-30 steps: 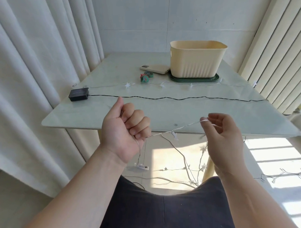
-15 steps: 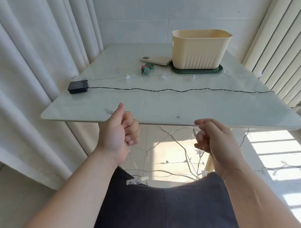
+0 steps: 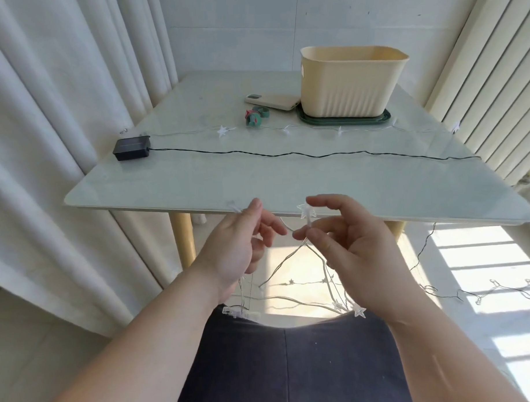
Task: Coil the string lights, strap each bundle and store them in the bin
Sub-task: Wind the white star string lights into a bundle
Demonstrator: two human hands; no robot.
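The left hand (image 3: 238,250) and right hand (image 3: 355,245) are raised in front of the dark lap, just below the near edge of the table (image 3: 197,188), with their fingertips almost touching. The right hand pinches a clear star (image 3: 305,213) of the string lights (image 3: 292,255) between thumb and forefinger, its other fingers loosely curled. The left hand has its fingers half curled round the thin wire, thumb up, with another small clear light showing beside the thumb tip. From both hands the wire hangs in loops towards the floor; a clear clip (image 3: 240,314) dangles under the left wrist, and two more stars hang by the right forearm.

Half a second ago the hands were well apart and the left was a tight fist. Now they have closed on each other, the left has loosened, and the right has taken hold of the star.

On the table a black wire (image 3: 286,154) runs across from a battery box (image 3: 132,148) at the left. Just behind it lies a second strand (image 3: 223,130) with stars. Farther back are the straps (image 3: 254,115), a phone (image 3: 272,100) and the cream bin (image 3: 352,80), which stands on a green tray (image 3: 342,120).
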